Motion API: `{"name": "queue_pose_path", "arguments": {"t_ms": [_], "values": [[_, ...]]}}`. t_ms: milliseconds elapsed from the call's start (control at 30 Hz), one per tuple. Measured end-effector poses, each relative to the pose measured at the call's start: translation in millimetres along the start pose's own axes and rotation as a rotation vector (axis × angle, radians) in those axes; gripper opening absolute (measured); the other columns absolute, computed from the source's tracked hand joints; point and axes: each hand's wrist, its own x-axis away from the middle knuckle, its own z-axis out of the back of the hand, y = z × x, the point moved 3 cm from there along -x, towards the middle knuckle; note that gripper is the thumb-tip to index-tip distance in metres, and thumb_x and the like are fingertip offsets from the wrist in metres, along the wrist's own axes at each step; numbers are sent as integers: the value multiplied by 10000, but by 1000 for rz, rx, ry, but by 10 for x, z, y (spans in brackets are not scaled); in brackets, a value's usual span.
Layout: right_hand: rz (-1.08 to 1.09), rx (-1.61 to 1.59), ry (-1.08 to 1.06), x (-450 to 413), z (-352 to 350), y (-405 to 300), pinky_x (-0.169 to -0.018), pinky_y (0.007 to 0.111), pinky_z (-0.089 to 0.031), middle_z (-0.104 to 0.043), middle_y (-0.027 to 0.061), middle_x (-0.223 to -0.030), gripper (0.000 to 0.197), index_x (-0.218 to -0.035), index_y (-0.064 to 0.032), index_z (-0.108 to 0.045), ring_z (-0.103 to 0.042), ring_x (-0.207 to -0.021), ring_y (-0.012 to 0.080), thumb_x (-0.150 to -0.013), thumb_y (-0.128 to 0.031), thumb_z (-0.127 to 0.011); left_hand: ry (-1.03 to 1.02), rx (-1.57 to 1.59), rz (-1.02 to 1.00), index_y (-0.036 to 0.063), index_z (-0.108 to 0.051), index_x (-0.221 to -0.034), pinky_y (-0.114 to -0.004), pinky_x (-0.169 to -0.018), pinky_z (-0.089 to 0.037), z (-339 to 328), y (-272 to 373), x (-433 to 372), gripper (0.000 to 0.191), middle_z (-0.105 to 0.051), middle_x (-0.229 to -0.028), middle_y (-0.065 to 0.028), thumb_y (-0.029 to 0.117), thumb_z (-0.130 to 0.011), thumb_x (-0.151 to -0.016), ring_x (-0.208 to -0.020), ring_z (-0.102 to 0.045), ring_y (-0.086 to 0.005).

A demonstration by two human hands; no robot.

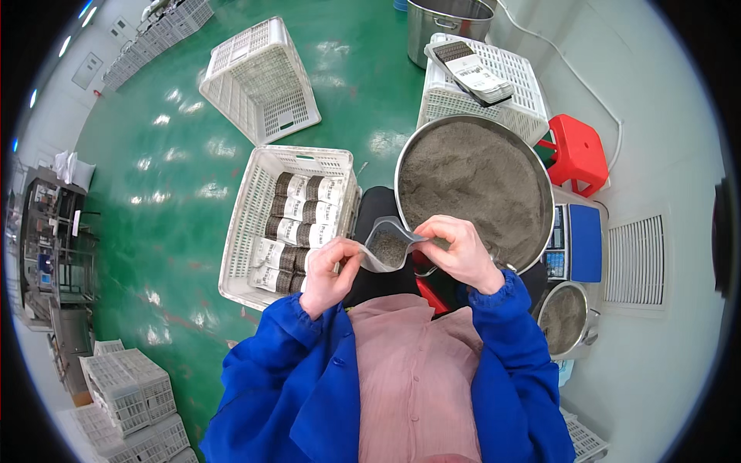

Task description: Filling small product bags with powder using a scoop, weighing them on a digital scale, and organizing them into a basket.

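Observation:
An open pouch (387,246), partly filled with grey-brown ground powder, is stretched between my hands over my lap. My left hand (332,269) pinches its left top edge and my right hand (460,249) pinches the right one. Just beyond my right hand stands a large round metal pot (550,191) holding a heap of similar powder (469,173). To the left, a white plastic crate (237,254) holds rows of filled pouches (286,228) with white and dark patterned parts.
A stack of flat pouches (474,72) lies on an upturned white crate (521,110) behind the pot. A red plastic stool (576,153), a blue-topped scale (584,243) and a small metal pot of powder (562,320) are at right. Another white crate (260,81) lies tipped on the green floor.

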Motion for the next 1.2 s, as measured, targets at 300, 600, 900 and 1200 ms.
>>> {"name": "queue_pose_path", "arguments": {"t_ms": [300, 600, 900, 1200], "values": [[217, 189, -138, -149, -328, 205, -691, 417, -519, -644, 116, -868, 132, -932, -32, -702, -659, -804, 324, -847, -130, -725, -299, -57, -70, 1, -720, -1076, -370, -828, -550, 262, -103, -334, 330, -716, -1045, -151, 89, -835, -779, -950, -704, -312], [336, 583, 24, 67, -267, 393, -759, 368, -522, -712, 71, -1002, 432, -1171, -44, -708, -670, -859, 236, -739, -42, -691, -287, -527, -710, 25, -705, -964, -367, -675, -525, 344, 97, -420, 346, -657, -892, -73, -13, -756, -624, -800, -640, -254], [472, 731, -71, -25, -574, -228, -746, 332, -489, -652, 54, -996, 257, -995, -24, -681, -611, -834, 191, -755, -112, -653, -567, -646, -819, 47, -651, -960, -333, -743, -509, 122, 241, -451, 285, -639, -974, -53, 142, -745, -708, -888, -643, -206], [475, 724, -13, -22, -585, -237, -793, 329, -530, -726, 91, -1116, 306, -1048, 2, -712, -674, -897, 189, -768, -108, -652, -565, -667, -947, 61, -591, -855, -308, -657, -459, 48, 317, -509, 197, -513, -809, -22, 172, -646, -701, -762, -554, -176]]}}
